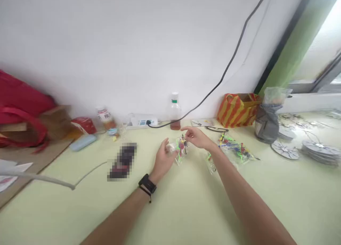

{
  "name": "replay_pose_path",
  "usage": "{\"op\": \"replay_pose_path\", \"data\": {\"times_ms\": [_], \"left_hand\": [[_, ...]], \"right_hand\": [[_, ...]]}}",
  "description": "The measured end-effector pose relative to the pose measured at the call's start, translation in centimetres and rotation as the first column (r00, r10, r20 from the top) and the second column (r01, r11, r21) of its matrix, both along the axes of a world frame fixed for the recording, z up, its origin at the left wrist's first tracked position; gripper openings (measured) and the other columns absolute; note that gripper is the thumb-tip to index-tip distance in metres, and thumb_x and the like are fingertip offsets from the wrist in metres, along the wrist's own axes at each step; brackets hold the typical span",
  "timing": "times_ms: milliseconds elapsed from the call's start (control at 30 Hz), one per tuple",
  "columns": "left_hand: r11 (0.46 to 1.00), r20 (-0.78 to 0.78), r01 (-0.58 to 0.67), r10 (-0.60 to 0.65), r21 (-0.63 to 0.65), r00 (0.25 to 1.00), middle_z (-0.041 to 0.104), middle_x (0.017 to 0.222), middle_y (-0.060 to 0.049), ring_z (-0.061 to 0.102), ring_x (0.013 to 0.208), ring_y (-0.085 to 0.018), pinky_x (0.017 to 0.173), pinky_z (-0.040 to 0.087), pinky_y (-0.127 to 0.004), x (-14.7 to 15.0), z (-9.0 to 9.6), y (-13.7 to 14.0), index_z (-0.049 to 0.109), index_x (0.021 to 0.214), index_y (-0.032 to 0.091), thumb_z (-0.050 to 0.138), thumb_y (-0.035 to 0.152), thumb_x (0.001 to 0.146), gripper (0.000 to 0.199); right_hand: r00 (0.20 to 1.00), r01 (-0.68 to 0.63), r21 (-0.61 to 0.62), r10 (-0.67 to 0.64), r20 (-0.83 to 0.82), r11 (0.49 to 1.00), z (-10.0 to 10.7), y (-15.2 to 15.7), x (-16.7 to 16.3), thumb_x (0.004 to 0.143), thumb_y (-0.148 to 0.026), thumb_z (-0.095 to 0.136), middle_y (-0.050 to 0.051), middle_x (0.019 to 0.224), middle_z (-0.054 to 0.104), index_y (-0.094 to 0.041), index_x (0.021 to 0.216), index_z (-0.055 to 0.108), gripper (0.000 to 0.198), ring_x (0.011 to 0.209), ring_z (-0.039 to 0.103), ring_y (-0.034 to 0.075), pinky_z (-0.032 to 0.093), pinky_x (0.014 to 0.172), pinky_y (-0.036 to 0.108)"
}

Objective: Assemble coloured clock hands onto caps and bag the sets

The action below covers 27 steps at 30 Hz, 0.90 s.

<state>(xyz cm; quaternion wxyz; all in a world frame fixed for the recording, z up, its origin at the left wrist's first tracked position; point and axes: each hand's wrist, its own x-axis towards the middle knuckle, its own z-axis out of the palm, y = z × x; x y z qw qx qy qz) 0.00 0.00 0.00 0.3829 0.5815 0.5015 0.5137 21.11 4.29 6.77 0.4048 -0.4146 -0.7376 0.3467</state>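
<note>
Head view showed a red bag (23, 90) cut off at the left edge, then a dark object (122, 161), pixelated past recognition. Pale tabletop (145, 156) gave room between it and the left hand (163, 159), which held a clear packet (181, 151) of colourful pieces; whether the right hand (196, 136), on the packet's other side, gripped too could not be told. The right forearm (239, 188) partly hid more packets (241, 151); blurred stacked discs (321, 152) sat near the right edge.

room across front tabletop (191, 209), packet (181, 148) between the fingers (189, 131), bottle (175, 112) and cable (228, 68) barring the back
</note>
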Motion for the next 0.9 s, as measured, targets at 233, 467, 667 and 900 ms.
{"op": "replay_pose_path", "data": {"times_ms": [233, 467, 667, 900], "left_hand": [[0.984, 0.276, 0.16, -0.132, -0.084, 0.952, 0.069, 0.119, -0.01, 0.066, 0.109, -0.024, 0.098, 0.049, -0.038, -0.8, 1.3, -0.2, 0.059, 0.127, 0.021, 0.083, 0.027, 0.07, 0.061], [0.989, 0.193, 0.143, -0.137, -0.022, 0.972, 0.069, 0.113, -0.007, 0.063, 0.11, -0.023, 0.095, 0.049, -0.037, -0.6, 1.3, -0.6, 0.062, 0.125, 0.022, 0.064, 0.007, 0.065, 0.061], [0.991, 0.078, 0.131, -0.132, 0.02, 0.988, 0.067, 0.123, -0.009, 0.063, 0.114, -0.024, 0.105, 0.046, -0.043, -0.5, 1.0, -0.5, 0.057, 0.129, 0.023, 0.079, 0.022, 0.073, 0.06], [0.992, -0.049, 0.108, -0.105, 0.069, 0.993, 0.072, 0.11, -0.008, 0.068, 0.105, -0.023, 0.099, 0.051, -0.041, 0.0, 1.1, -0.8, 0.064, 0.119, 0.021, 0.08, 0.039, 0.081, 0.045]], "right_hand": [[0.98, -0.031, 0.0, 0.03, -0.197, 1.0, 2.8, -1.2, -2.0, 0.079, -0.029, 0.071, -0.003, 0.072, 0.058, -0.016, 0.116, 0.068, 0.039, 0.067, 0.056, 0.014, 0.049, 0.067, 0.029], [0.98, -0.04, 0.076, 0.054, -0.19, 0.996, 5.1, -2.8, -1.9, 0.086, -0.032, 0.067, 0.002, 0.085, 0.062, -0.018, 0.116, 0.072, 0.033, 0.08, 0.06, 0.016, 0.052, 0.079, 0.032], [0.961, 0.072, 0.141, -0.031, -0.276, 0.987, 5.8, -2.7, -1.8, 0.084, -0.037, 0.073, 0.003, 0.085, 0.066, -0.018, 0.107, 0.074, 0.029, 0.08, 0.062, 0.017, 0.052, 0.077, 0.031], [0.948, 0.189, 0.252, -0.11, -0.298, 0.949, 6.7, -3.2, -1.7, 0.091, -0.04, 0.064, 0.004, 0.094, 0.069, -0.021, 0.105, 0.069, 0.024, 0.082, 0.063, 0.017, 0.052, 0.077, 0.031]]}}
